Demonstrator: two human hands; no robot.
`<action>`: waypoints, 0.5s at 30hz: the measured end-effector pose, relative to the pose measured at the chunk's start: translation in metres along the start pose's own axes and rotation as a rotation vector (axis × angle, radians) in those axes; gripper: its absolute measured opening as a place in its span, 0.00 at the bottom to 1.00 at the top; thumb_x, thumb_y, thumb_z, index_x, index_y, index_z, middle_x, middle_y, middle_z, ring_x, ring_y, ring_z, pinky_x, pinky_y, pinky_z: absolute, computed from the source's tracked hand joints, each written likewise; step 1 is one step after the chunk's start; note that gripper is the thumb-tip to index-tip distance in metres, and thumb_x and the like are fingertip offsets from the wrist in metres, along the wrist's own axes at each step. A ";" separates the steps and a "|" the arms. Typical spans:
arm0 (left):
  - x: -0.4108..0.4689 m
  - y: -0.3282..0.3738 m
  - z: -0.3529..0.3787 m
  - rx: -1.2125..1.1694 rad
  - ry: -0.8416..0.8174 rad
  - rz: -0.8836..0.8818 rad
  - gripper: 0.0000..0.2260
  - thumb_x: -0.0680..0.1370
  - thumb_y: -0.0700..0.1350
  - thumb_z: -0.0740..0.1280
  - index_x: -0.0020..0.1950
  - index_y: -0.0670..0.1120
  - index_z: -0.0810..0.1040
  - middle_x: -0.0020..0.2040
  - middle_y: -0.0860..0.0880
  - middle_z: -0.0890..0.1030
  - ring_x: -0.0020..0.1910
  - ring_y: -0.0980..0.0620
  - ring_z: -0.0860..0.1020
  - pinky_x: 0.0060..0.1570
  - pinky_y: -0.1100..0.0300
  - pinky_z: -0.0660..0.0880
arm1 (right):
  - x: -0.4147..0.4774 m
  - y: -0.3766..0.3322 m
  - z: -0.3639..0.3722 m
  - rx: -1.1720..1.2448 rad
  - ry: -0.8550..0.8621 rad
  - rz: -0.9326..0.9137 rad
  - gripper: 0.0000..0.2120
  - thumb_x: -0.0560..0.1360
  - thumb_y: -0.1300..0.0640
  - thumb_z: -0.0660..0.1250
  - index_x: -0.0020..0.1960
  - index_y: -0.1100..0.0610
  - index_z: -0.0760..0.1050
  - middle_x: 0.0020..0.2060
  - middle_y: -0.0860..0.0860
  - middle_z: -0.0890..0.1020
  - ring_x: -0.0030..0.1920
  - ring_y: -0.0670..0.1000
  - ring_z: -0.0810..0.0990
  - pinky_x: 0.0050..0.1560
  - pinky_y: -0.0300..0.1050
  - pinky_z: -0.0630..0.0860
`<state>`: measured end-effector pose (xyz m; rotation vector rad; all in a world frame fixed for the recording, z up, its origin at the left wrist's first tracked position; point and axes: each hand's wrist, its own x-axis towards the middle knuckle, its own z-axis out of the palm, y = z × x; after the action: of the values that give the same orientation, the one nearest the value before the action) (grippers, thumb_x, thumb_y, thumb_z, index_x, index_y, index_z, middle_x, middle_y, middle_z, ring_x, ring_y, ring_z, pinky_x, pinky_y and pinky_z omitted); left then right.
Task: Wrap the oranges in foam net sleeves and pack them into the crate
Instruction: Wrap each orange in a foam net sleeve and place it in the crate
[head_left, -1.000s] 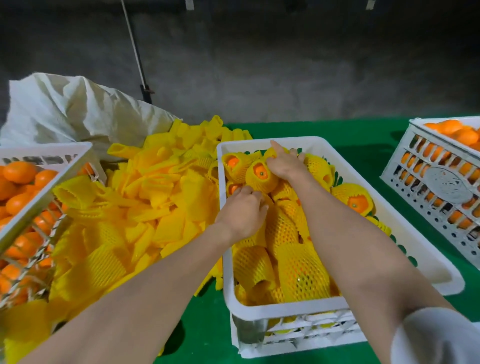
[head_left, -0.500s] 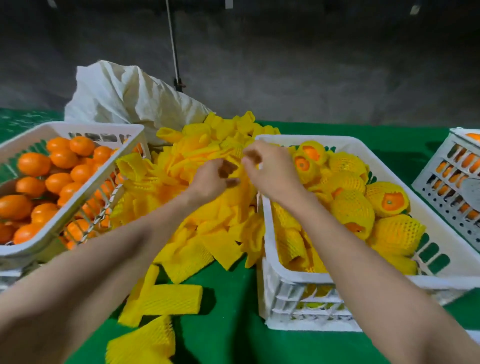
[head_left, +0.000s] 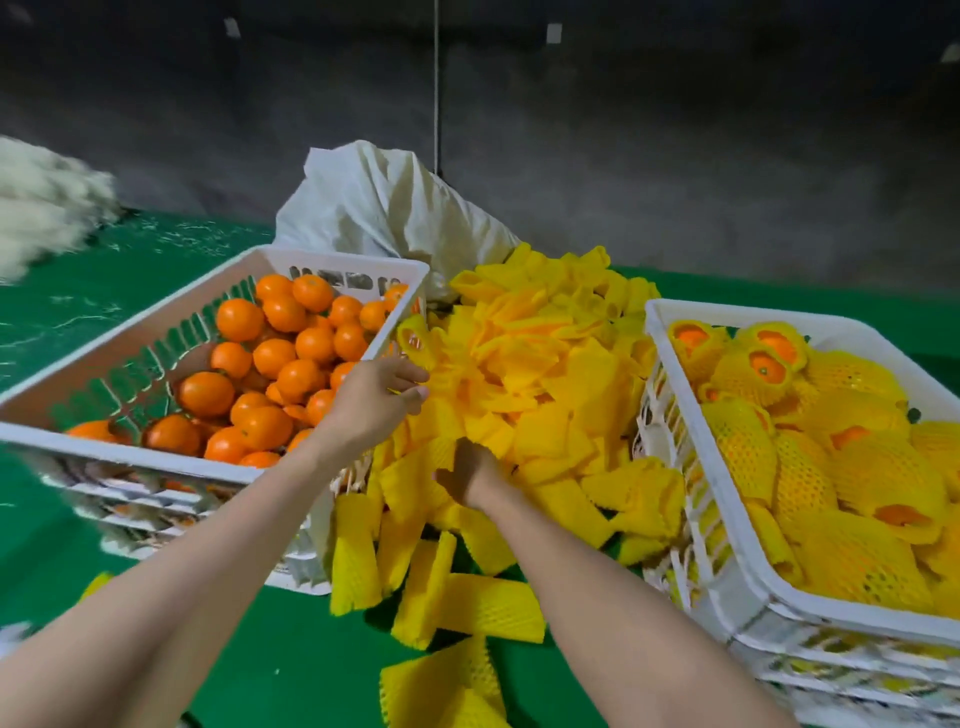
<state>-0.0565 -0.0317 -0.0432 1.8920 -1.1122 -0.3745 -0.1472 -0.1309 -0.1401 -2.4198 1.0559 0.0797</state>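
Your left hand (head_left: 379, 402) reaches out over the near right corner of the white crate of bare oranges (head_left: 156, 454). Its fingers are loose and mostly straight, with the tips at the edge of the heap of yellow foam net sleeves (head_left: 545, 364). It has no grasp on anything.

Your right hand (head_left: 470, 475) is lower and nearer to you, with the palm turned towards the left. Its fingertips are pushed into the front of the same heap. They are buried among the sleeves, so I cannot tell whether it has hold of one.

The unwrapped oranges (head_left: 283, 358) fill the left crate in a loose mound. The sleeve heap lies on the green worktop (head_left: 291, 665) between the two crates and touches both. A few flat sleeves (head_left: 483, 603) have spilled off the front of it towards you.

The packing crate (head_left: 748, 317) stands on your right. It is filled with wrapped oranges (head_left: 769, 364), and several show their orange tops through the open ends of the netting.

A crumpled white sack (head_left: 384, 208) slumps behind the heap, just past the far right corner of the left crate.
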 end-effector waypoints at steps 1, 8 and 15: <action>-0.002 -0.001 -0.005 -0.006 -0.012 0.018 0.05 0.78 0.41 0.67 0.54 0.44 0.77 0.47 0.44 0.81 0.44 0.50 0.81 0.45 0.55 0.76 | 0.008 -0.004 0.007 0.038 0.023 0.052 0.29 0.77 0.49 0.64 0.69 0.66 0.60 0.66 0.63 0.70 0.67 0.60 0.70 0.61 0.48 0.68; -0.001 -0.004 -0.035 -0.035 -0.043 0.095 0.11 0.78 0.38 0.66 0.61 0.39 0.77 0.59 0.42 0.79 0.58 0.47 0.78 0.58 0.54 0.76 | 0.020 -0.003 0.005 0.331 0.268 0.062 0.12 0.71 0.59 0.72 0.52 0.64 0.78 0.51 0.59 0.82 0.53 0.56 0.79 0.47 0.44 0.71; 0.023 0.003 -0.053 -0.111 -0.376 0.117 0.20 0.78 0.28 0.59 0.65 0.44 0.74 0.62 0.45 0.77 0.60 0.52 0.76 0.56 0.54 0.77 | -0.035 -0.016 -0.095 0.627 0.376 -0.349 0.09 0.68 0.70 0.72 0.41 0.59 0.76 0.34 0.48 0.77 0.33 0.35 0.73 0.38 0.30 0.69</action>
<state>-0.0125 -0.0223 -0.0072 1.6903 -1.4096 -0.7318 -0.1739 -0.1417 -0.0416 -2.0219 0.6466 -0.7366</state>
